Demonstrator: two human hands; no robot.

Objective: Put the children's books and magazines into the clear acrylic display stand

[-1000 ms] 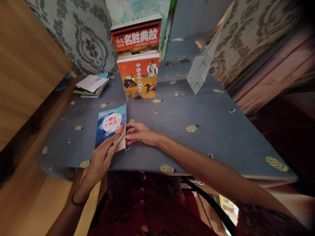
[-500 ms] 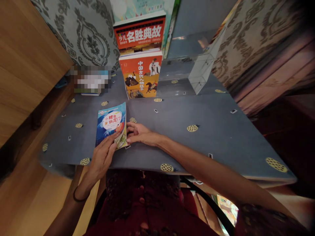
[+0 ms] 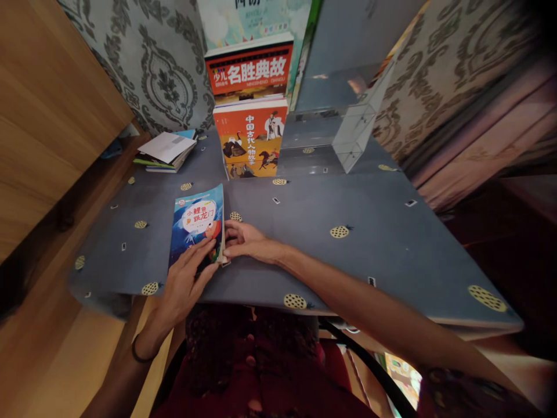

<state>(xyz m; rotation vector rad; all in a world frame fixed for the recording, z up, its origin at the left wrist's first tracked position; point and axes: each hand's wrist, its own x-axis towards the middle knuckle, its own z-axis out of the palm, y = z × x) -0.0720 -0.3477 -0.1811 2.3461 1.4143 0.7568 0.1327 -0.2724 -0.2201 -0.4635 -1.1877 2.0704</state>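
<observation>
Blue book (image 3: 198,223) flat on grey cloth (image 3: 348,255), near front edge, left of centre. Cover closed, facing up. Left hand (image 3: 185,284) on lower cover, fingers spread flat, pressing, not clamped. Right hand (image 3: 246,241) at book's right edge, fingertips touching page edges; grip unclear. Hands close, book between. Behind: two orange books (image 3: 252,136) upright, stacked front-to-back, w/ clear stand (image 3: 348,130) just right. Far left: small pile of booklets (image 3: 165,152) by wood panel (image 3: 47,110). Patterned wall (image 3: 161,69) at back.
</observation>
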